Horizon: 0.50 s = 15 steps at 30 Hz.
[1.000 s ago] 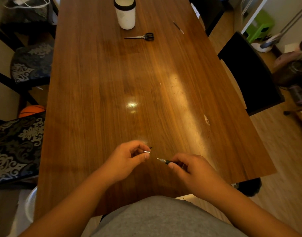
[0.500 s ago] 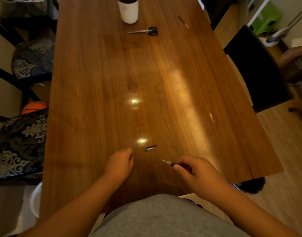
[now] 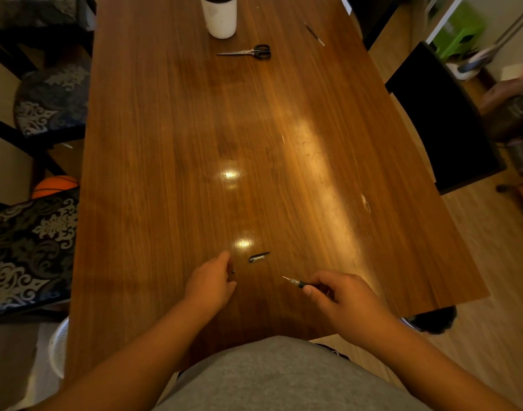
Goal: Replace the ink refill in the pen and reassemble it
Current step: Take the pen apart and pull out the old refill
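Right hand (image 3: pixel 343 295) pinched the pen (image 3: pixel 294 281), only its tip showing. Left hand (image 3: pixel 210 280) had fingers hidden, grip unreadable, with a tiny dark speck (image 3: pixel 233 272) beside it. Loose pen part (image 3: pixel 258 257) lay on the table (image 3: pixel 195 143).

A long, glossy brown wooden table (image 3: pixel 165 143) runs down the room, with warm light glinting off it in bright spots. Dark chairs with patterned cushions (image 3: pixel 32 250) stand along its left side, an orange ball (image 3: pixel 54 185) peeking out behind the nearest, and a black chair (image 3: pixel 441 120) stands on the right. Pale wood flooring (image 3: pixel 491 292) stretches beyond, with a green stool (image 3: pixel 459 34) in the far corner.
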Motion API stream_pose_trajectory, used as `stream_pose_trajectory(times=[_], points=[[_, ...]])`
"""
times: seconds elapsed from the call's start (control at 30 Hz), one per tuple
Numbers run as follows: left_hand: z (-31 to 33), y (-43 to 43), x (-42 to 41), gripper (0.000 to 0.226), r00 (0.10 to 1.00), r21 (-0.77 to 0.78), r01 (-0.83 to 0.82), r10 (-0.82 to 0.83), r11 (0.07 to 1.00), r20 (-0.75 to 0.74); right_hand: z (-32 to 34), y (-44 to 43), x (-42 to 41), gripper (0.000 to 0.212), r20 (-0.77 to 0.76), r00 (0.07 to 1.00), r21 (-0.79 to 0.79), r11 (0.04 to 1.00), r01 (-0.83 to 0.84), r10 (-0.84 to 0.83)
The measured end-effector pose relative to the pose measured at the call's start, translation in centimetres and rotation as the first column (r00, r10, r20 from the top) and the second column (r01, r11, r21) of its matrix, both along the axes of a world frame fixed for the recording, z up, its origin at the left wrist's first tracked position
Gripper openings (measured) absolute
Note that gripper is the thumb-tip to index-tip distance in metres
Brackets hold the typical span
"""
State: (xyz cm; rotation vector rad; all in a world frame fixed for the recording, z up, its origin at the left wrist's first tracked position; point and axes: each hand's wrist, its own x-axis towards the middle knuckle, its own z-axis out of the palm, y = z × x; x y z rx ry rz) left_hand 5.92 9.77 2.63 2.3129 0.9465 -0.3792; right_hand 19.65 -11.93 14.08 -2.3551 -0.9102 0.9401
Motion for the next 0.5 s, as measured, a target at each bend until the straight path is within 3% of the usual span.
stream_pose_trajectory(times=[0.13,0.2,0.33,0.5], points=[[1.1,0.2,-0.8,0.029,0.999,-0.008,-0.031,0.031,0.999,-0.018,-0.4,-0.3,0.2,0.014,-0.006,1.0,-0.014,1.0,0.006,-0.006],[2.2,-0.2,-0.8,0.024,0.999,-0.15,-0.049,0.046,0.987,-0.021,-0.6,-0.3,0.1,0.014,-0.017,1.0,-0.008,1.0,0.01,-0.01],[5.5,-1.9,0.2,0.025,0.986,-0.63,-0.093,0.159,0.771,0.049,-0.8,-0.1,-0.2,0.014,-0.049,0.999,0.023,1.0,0.003,-0.002],[8.8,-4.1,2.1,0.025,0.927,-0.812,0.0,0.305,0.584,0.22,-0.6,0.3,-0.4,0.014,-0.08,0.996,0.109,0.993,0.037,-0.028]])
